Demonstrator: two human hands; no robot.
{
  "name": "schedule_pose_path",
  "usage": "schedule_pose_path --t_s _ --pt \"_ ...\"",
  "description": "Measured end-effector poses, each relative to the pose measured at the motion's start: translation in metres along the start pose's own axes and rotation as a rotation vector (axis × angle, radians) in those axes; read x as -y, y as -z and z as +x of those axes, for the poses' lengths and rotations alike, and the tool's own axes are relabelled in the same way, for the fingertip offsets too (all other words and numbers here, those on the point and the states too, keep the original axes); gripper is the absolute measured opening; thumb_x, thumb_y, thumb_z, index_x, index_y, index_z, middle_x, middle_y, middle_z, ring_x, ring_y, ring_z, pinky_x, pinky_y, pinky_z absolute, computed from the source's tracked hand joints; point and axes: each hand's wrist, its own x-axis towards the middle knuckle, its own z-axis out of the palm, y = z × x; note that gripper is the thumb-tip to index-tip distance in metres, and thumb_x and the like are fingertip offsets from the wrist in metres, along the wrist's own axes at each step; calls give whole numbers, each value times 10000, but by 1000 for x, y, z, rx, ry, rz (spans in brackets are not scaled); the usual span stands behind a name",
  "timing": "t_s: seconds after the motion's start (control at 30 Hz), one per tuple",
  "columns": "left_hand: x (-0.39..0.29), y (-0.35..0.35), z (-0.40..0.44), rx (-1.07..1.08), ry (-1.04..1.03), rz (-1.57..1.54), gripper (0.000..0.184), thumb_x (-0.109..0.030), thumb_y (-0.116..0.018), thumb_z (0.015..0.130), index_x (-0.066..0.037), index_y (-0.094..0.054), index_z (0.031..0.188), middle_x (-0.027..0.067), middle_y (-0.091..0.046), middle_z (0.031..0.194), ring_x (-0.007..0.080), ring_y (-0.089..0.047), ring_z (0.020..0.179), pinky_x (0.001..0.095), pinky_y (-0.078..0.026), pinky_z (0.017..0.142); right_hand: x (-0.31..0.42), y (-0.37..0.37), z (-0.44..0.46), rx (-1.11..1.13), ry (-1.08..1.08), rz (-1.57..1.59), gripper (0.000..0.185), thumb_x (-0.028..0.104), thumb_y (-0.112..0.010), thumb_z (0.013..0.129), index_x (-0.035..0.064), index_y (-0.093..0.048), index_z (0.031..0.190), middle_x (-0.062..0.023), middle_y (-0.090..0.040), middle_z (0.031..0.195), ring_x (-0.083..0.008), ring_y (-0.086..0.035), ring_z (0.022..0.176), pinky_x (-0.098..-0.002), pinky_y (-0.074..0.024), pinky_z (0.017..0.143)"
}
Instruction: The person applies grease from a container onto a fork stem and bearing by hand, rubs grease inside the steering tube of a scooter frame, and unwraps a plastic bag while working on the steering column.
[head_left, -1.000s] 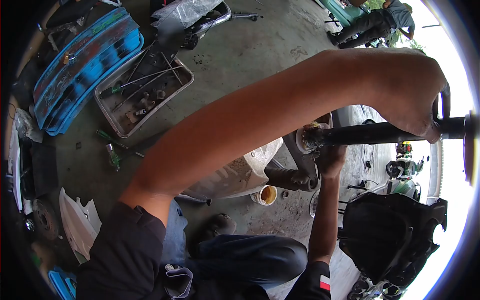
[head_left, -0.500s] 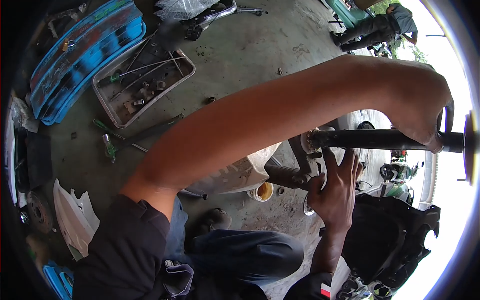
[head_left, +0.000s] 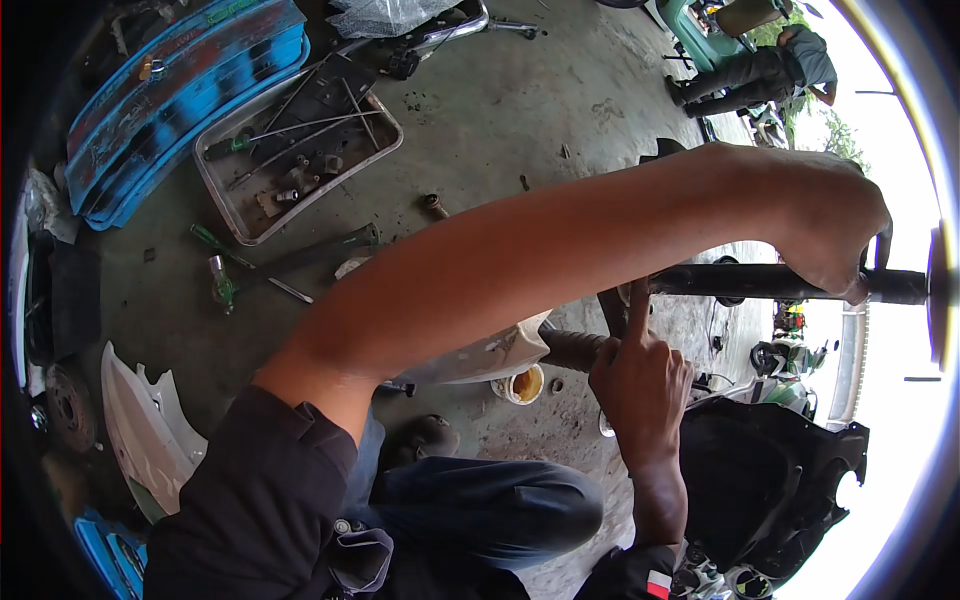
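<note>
My left hand (head_left: 845, 250) is closed around the upper part of a black steering tube (head_left: 745, 280), its arm stretched across the view. My right hand (head_left: 645, 390) is at the tube's lower end, index finger extended against it and the other fingers curled. Nothing shows in this hand; its palm is hidden. My left forearm covers part of the tube's base. Below it, a dark ribbed tube (head_left: 572, 350) and a pale panel (head_left: 490, 360) lie beside my right hand. A white tub of yellowish grease (head_left: 522, 384) stands on the floor nearby.
A metal tray (head_left: 250, 238) holds rods and sockets. Near it lie a hammer (head_left: 220, 285) and a screwdriver. Blue panels (head_left: 190, 110) are at upper left, a white fairing (head_left: 150, 430) at lower left, black bodywork (head_left: 760, 480) at right. Another person (head_left: 770, 75) stands in the background.
My right hand has gone from spread fingers to an extended index with the others curled, shifting slightly left. My left hand keeps its hold on the tube. The view has shifted a little.
</note>
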Motion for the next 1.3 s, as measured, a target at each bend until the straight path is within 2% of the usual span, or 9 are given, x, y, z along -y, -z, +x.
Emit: schedule_pose_path --t_s 0.3,0.43,0.5,0.6,0.7,0.83,0.9,1.2,1.3 --pt "10 -16 7 -20 100 -24 400 -290 -773 847 -59 -742 1171 144 -763 910 305 -734 934 435 -556 866 -8 2 25 -18 9 -134 735 98 -608 858 -17 -341 1533 -213 -678 634 -394 -717 607 -503 -587 573" --pt "12 -15 7 -31 99 51 397 -248 -748 823 -54 -742 1169 163 -764 963 320 -735 974 436 -558 896 13 5 3 131 -36 -141 803 94 -601 846 -38 -276 1568 -201 -669 606 -387 -713 588 -480 -580 546" --pt "15 -20 9 -67 87 59 386 -246 -744 824 -52 -746 1158 171 -762 960 327 -735 960 437 -560 887 10 15 -2 156 -15 -165 827 98 -606 849 -21 -256 1589 -196 -668 626 -376 -702 568 -470 -573 534" --pt "11 -13 8 -8 131 21 383 -240 -743 825 -50 -745 1157 173 -758 946 324 -736 950 437 -561 876 -8 10 7 -68 -24 -154 748 96 -600 867 35 -342 1566 -197 -665 701 -356 -701 586 -471 -558 518" --pt "16 -19 13 -9 118 18 389 -238 -750 829 -57 -745 1174 170 -760 943 318 -738 934 437 -562 873 -10 -4 7 102 1 -55 758 78 -583 868 71 -330 1582 -180 -659 725 -375 -701 603 -496 -563 550" --pt "16 -15 10 3 144 6 409 -263 -761 831 -66 -743 1189 170 -765 980 317 -739 966 439 -562 897 -7 2 -12 93 76 -18 804 69 -580 860 85 -287 1608 -192 -671 772 -382 -703 616 -504 -567 560" --pt "13 -17 10 -19 124 50 413 -272 -755 834 -54 -743 1183 179 -764 995 326 -738 980 435 -561 909 -15 2 -7 -62 12 -63 846 68 -596 853 107 -257 1627 -199 -682 815 -384 -713 645 -502 -572 573" --pt "13 -18 12 -28 89 49 389 -273 -758 830 -3 -741 1109 210 -754 987 342 -738 961 441 -560 898 -22 -2 3 -64 69 -19 786 84 -629 869 207 -357 1597 -157 -665 803 -357 -708 642 -484 -583 617" --pt "12 -18 15 33 186 65 443 -321 -720 824 -132 -747 1223 152 -760 1075 324 -712 1058 435 -541 953 -33 -12 3 -48 141 -94 791 91 -640 867 204 -357 1597 -151 -663 817 -355 -710 659 -485 -586 635"
